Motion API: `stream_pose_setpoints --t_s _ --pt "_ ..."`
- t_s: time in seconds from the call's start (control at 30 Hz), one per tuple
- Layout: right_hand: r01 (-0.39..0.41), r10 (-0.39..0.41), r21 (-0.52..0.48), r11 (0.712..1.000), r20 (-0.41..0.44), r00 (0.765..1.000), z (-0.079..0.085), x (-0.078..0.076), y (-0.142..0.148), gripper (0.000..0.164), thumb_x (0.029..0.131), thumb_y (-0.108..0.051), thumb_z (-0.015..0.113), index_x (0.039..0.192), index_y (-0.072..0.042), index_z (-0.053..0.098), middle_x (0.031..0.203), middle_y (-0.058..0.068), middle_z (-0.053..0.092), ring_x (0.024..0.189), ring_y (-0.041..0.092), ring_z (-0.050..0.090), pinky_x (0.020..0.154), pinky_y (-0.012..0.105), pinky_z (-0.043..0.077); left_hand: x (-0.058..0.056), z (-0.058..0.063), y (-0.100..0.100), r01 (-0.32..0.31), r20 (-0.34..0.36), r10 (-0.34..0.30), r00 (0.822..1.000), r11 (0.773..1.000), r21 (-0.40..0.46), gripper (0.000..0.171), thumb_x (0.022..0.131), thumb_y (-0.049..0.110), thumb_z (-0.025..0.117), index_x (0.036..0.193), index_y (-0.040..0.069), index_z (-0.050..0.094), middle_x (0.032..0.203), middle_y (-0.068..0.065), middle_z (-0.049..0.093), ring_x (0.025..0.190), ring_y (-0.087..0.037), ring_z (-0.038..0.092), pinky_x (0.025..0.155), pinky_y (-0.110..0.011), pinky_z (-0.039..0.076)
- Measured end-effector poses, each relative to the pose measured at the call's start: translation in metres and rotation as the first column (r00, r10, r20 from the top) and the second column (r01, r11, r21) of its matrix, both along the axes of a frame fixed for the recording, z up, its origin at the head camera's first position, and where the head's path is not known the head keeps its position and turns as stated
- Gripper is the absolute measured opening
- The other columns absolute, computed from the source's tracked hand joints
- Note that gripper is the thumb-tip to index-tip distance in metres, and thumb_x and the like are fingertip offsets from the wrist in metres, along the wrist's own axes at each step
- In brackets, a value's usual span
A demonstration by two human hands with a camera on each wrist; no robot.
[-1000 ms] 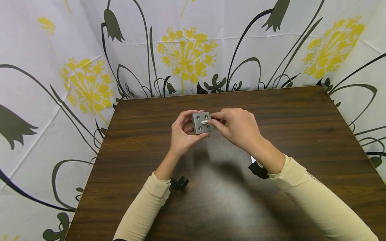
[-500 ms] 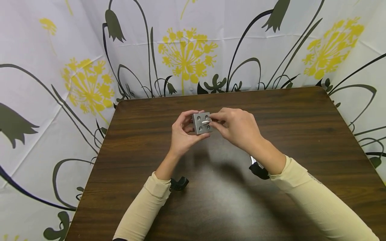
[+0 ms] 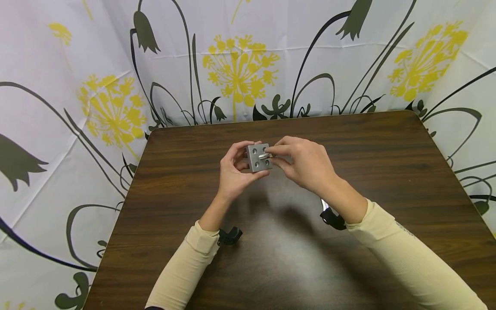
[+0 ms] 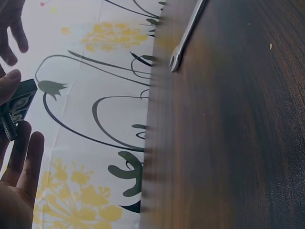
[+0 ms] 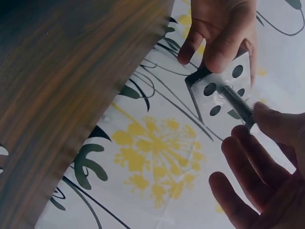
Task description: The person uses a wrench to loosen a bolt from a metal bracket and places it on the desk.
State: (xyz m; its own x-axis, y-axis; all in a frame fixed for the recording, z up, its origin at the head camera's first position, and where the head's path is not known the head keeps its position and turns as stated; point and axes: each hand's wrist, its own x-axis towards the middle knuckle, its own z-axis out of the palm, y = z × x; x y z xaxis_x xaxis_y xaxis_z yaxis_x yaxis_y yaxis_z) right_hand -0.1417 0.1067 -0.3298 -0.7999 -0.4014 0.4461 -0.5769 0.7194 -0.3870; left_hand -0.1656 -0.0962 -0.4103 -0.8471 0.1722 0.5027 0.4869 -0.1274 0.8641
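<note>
My left hand holds a grey metal block by its edges, raised over the table. Holes show near the corners of the block's face. A threaded bolt sticks out from the middle of that face. Thumb and fingertips of my right hand pinch the bolt's outer end, while the other fingers spread loosely below in the right wrist view. In the left wrist view the block is dark and partly covered by fingers.
An open-end wrench lies on the brown wood-grain table. Behind the table hangs a white curtain with yellow and grey flowers. Black wrist straps show beside both forearms.
My right index finger has slid slightly left across the bolt, with the thumb a little lower. The left hand and the block stay in nearly the same place.
</note>
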Motion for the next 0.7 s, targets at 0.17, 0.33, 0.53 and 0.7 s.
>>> stream_pose_setpoints --t_s 0.17,0.33,0.53,0.7 --pt "0.031 -0.032 -0.027 0.999 -0.032 0.999 -0.0004 0.0002 0.0006 0.028 0.087 -0.035 0.075 0.111 -0.020 0.076 0.089 -0.008 0.070 0.064 0.010 0.058 0.048 0.034 0.045 -0.0031 -0.0061 -0.0005 -0.003 -0.001 0.003 1.000 1.000 0.001 0.074 0.060 -0.022 0.083 0.125 -0.001 0.055 0.127 -0.020 0.063 0.099 -0.031 0.067 0.074 -0.041 0.059" --pt "0.048 -0.048 -0.020 0.999 0.016 0.999 0.0013 -0.0010 0.0007 0.022 0.090 -0.036 0.072 0.105 -0.021 0.078 0.078 -0.009 0.068 0.059 0.009 0.056 0.047 0.033 0.043 -0.0033 -0.0055 -0.0007 0.000 -0.014 0.000 1.000 1.000 0.001 0.074 0.060 -0.018 0.085 0.125 0.002 0.055 0.127 -0.019 0.063 0.101 -0.033 0.066 0.074 -0.043 0.058" --pt "-0.029 0.029 0.002 1.000 -0.035 0.999 0.0013 0.0004 0.0022 0.028 0.086 -0.027 0.078 0.113 -0.020 0.076 0.098 -0.008 0.068 0.072 0.012 0.060 0.055 0.034 0.048 -0.0032 -0.0063 -0.0018 -0.002 -0.006 0.002 1.000 1.000 -0.006 0.074 0.060 -0.019 0.084 0.125 0.003 0.056 0.127 -0.018 0.063 0.101 -0.033 0.066 0.076 -0.043 0.058" --pt "0.086 -0.086 -0.016 0.996 -0.002 0.996 0.0027 0.0005 0.0011 0.026 0.090 -0.042 0.070 0.106 -0.022 0.077 0.081 -0.010 0.068 0.062 0.010 0.059 0.046 0.034 0.043 -0.0024 -0.0043 -0.0002 0.001 -0.005 -0.001 1.000 1.000 0.006 0.074 0.059 -0.019 0.084 0.125 0.000 0.055 0.126 -0.021 0.063 0.101 -0.033 0.067 0.075 -0.043 0.058"
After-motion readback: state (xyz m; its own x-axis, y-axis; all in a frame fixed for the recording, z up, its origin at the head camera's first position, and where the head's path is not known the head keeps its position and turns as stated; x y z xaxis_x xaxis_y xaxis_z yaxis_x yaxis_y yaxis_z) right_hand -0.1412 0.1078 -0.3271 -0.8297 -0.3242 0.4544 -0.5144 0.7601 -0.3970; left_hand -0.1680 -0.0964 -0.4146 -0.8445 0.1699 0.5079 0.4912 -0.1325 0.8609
